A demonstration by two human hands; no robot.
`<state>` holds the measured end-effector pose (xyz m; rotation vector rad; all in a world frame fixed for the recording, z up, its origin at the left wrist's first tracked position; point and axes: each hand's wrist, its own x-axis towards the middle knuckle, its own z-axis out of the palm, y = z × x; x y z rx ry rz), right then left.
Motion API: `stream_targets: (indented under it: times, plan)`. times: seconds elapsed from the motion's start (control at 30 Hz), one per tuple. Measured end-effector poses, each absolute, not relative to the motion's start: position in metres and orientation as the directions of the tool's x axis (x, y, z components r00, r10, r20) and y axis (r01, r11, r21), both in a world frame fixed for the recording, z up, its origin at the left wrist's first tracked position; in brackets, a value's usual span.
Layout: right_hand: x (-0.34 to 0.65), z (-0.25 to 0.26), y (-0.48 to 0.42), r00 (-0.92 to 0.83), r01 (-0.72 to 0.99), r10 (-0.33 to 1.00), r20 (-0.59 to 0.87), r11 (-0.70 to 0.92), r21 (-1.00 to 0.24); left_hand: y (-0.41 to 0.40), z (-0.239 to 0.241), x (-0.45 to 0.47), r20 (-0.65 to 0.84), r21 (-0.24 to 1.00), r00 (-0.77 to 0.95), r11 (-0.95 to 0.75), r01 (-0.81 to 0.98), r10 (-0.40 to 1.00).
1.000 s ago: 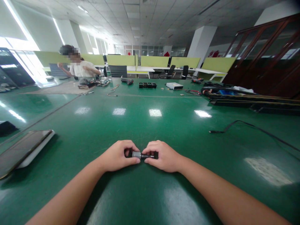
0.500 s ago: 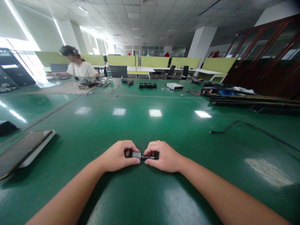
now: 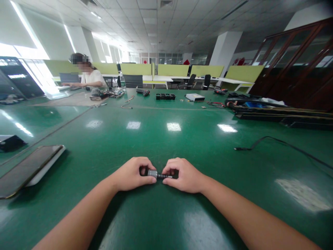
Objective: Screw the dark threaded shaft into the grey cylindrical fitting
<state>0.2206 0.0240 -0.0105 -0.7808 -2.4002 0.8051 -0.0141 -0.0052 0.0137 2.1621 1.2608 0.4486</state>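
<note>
Both my hands rest on the green table (image 3: 166,146) near its front edge. Between them lies a small metal cylinder with a thin dark threaded shaft (image 3: 156,174). My left hand (image 3: 132,173) is closed around the silver cylinder end. My right hand (image 3: 182,175) pinches the dark shaft end with thumb and fingers. The knuckles of both hands face up, and most of the part is hidden under the fingers.
A tablet-like device (image 3: 28,166) lies at the left, with a dark object (image 3: 10,142) beyond it. A black cable (image 3: 273,142) runs along the right. Tools, a black tray (image 3: 165,96) and boxes sit at the far end, where a person (image 3: 85,74) works at a laptop.
My hands keep the same grip on the small part. The view has shifted slightly, and the person at the far end has lowered their arms to the laptop.
</note>
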Motion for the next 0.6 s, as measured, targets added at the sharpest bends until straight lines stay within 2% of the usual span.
stream_targets:
  times: [0.6]
  plan:
    - [0.2259,-0.0105,0.0246,-0.688,0.394,0.680,0.256,0.645,-0.655,-0.0047,0.0146,-0.0176,-0.033,0.660,0.487,-0.347,0.666,0.873]
